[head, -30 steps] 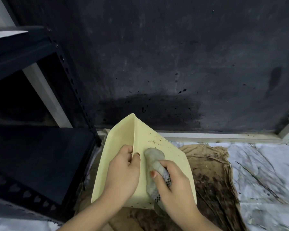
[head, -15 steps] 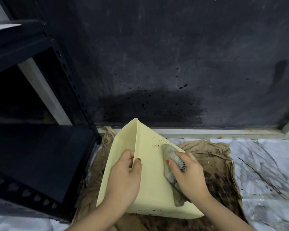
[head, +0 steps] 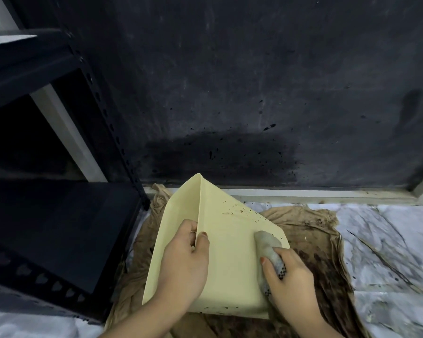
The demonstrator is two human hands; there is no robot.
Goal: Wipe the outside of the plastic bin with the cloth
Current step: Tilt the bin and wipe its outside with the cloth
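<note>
On a stained brown sheet (head: 313,242) beside a black shelf unit (head: 59,230), a tilted cream plastic bin (head: 230,262) is gripped at its corner edge by the left hand (head: 183,264). The right hand (head: 291,281) clutches a grey cloth (head: 266,242) against the bin's outer side.

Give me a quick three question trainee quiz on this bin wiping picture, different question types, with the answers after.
1. True or false: the left hand grips the edge of the plastic bin.
2. The right hand holds the cloth near the bin's: A) left side B) right side
3. Fill in: dark specks remain on the bin's ___ part, toward the wall.

Key: 1 true; 2 B; 3 far (upper).
</note>
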